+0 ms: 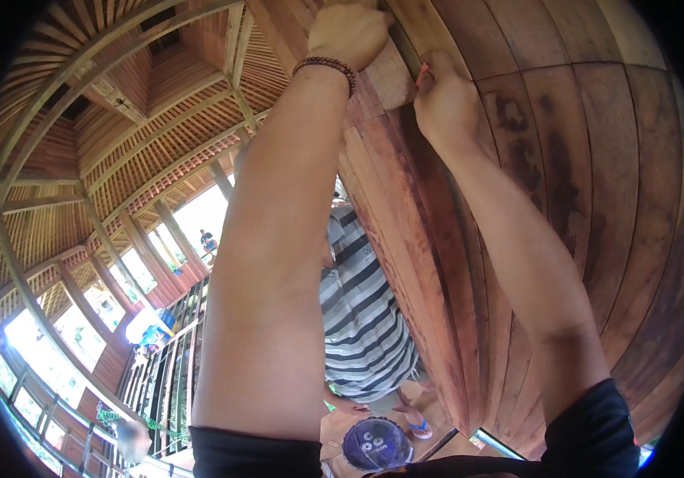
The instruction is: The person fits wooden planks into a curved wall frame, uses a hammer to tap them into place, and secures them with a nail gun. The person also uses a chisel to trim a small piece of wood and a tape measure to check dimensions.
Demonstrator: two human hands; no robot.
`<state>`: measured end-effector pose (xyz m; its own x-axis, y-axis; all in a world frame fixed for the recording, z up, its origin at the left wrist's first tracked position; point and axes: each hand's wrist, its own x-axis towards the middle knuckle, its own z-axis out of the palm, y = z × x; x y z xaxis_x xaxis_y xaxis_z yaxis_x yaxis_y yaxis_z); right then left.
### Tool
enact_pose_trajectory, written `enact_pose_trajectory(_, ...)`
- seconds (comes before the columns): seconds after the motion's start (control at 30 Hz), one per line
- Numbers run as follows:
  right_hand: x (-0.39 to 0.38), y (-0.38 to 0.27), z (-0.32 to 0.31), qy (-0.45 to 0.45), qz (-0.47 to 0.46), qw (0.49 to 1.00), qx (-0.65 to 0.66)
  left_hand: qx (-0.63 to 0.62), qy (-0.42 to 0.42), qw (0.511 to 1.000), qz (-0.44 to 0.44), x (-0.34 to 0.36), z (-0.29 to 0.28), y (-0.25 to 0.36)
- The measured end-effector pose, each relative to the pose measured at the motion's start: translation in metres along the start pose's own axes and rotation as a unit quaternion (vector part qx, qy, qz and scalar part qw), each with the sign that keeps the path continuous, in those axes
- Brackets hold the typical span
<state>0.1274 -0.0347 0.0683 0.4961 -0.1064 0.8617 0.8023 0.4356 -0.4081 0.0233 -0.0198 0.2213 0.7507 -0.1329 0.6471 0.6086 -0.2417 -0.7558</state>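
Note:
My left hand (350, 33), with a braided brown bracelet (326, 67) at the wrist, reaches up to the edge of the wooden planks (362, 99) at the top of the view. Its fingers are turned away from me, so what they do is hidden. Slightly lower and to the right, my right hand (445, 99) rests against the planking with its fingers curled in. A small, thin red thing (422, 74) pokes out at its fingertips; its kind is too small to make out. Dark-stained wooden boards (557, 151) run down the right side.
Beyond my left arm stands a person in a striped shirt (366, 319). A dark round bucket (376, 444) is on the floor near that person's sandalled foot (419, 427). Wooden posts and a railing (170, 382) line the left, under a slatted roof (150, 135). Another person (208, 241) sits far off.

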Motion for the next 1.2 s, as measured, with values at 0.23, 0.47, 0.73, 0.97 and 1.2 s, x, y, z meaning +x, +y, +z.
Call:
enact_pose_trajectory(0.23,-0.018,0.003,-0.009,0.057,0.009,0.997,0.058,0.001,-0.008,1.0,-0.005,-0.001,0.002,0.004)
enact_pose_trajectory(0.47,-0.022,0.015,-0.012,0.024,-0.04,0.996,0.08,-0.063,-0.037,0.995,-0.067,0.006,-0.001,0.01)
enact_pose_trajectory(0.73,-0.037,0.028,-0.024,0.024,-0.104,0.99,0.095,0.039,-0.15,0.982,0.113,0.0,-0.022,0.025)
enact_pose_trajectory(0.97,-0.058,0.04,-0.035,-0.001,-0.18,0.979,0.096,0.062,-0.123,0.98,0.141,0.005,-0.021,0.037)
enact_pose_trajectory(1.2,-0.06,0.038,-0.03,0.025,-0.094,0.968,0.233,0.072,-0.084,0.983,0.147,0.005,-0.014,0.032)
